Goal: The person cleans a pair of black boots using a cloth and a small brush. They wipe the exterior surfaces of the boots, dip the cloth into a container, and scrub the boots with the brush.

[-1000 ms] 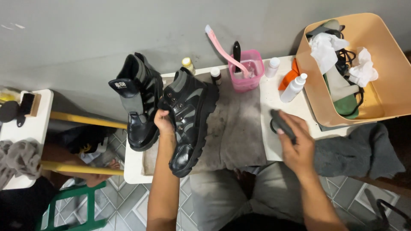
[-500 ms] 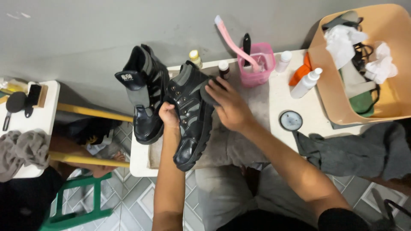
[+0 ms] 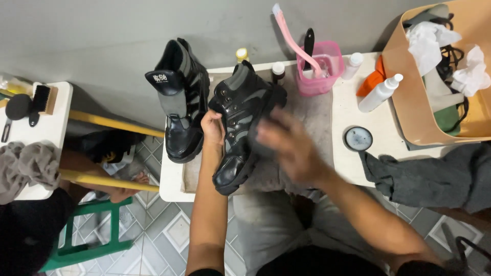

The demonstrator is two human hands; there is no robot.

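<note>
Where the view begins at far left, a small white side table [image 3: 30,138] carries a brush [image 3: 42,98] with a wooden back, a round black dauber [image 3: 18,108] and a crumpled grey rag [image 3: 28,164]. Below it stands a green stool [image 3: 87,230] on the tiled floor, and two yellow bars [image 3: 102,122] run across toward the main table [image 3: 171,190].

On that white table's left end a black boot [image 3: 180,102] stands upright, its toe at the near edge. Just beside it the left hand [image 3: 214,128] is clamped on a second black boot [image 3: 240,128], fingers wrapped around its side near the laces, holding it tilted over a grey cloth [image 3: 307,110] spread on the table. The right hand [image 3: 289,148] lies against this boot's other side; it is blurred, so whether its fingers are closed or spread I cannot tell.

Behind the boots stand two small bottles. Further right a pink cup [image 3: 321,69] holds a pink toothbrush [image 3: 294,38] and a black-handled tool [image 3: 309,46]. Then come two white bottles [image 3: 378,93], an orange item, and a round open tin [image 3: 358,138]. A tan tray [image 3: 414,112] at far right holds white cloths and dark straps, with a dark grey cloth [image 3: 434,176] draped below it.
</note>
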